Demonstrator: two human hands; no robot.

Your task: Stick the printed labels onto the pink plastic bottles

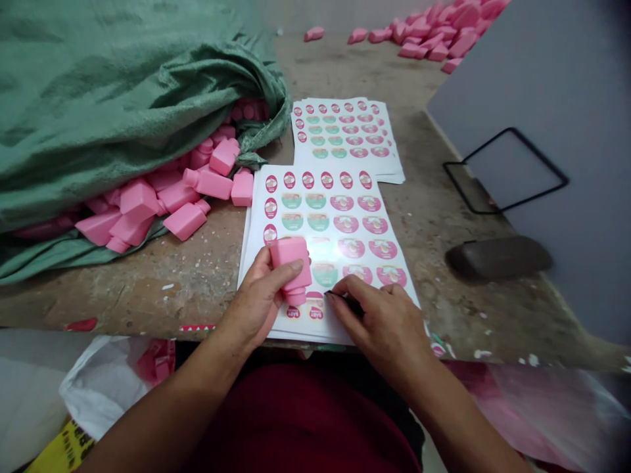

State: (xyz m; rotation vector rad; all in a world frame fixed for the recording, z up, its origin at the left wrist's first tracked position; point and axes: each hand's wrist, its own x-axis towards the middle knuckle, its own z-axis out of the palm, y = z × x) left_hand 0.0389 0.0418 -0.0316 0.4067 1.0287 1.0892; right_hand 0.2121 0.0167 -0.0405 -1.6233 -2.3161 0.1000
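Bottle (290,266), pink and capless, sits clasped in my left grip (256,302), fingers closed around it just over the sticker sheet (345,210) on the surface (444,263), while my right grip (379,328) pinches a small dark tool (348,303) at the sheet's lower labels.

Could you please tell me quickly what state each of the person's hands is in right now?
Left hand: closed, holding a pink plastic bottle.
Right hand: closed, holding a small dark tool.
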